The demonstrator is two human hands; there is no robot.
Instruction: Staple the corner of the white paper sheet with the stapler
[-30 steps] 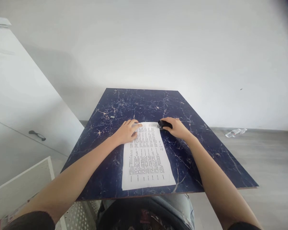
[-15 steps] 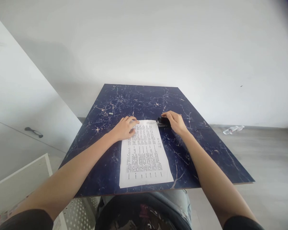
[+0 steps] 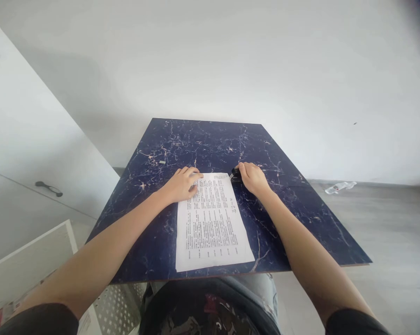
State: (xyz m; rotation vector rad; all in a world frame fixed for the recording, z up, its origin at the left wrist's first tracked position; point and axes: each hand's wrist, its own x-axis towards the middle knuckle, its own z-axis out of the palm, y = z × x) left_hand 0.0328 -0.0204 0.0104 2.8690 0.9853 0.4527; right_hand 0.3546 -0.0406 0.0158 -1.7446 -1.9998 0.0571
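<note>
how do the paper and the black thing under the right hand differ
The paper is white with print; the black object is dark, print not discernible. The paper lies mostly uncovered; the object is largely hidden by the right hand. Both are on the table.

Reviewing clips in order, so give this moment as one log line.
left hand: on paper | right hand: on black stapler, at paper's far right corner

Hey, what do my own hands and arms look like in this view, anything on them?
Your left hand and right hand are bare, no gloves. Both forearms are uncovered, with black sleeves ending near the elbows.
</note>
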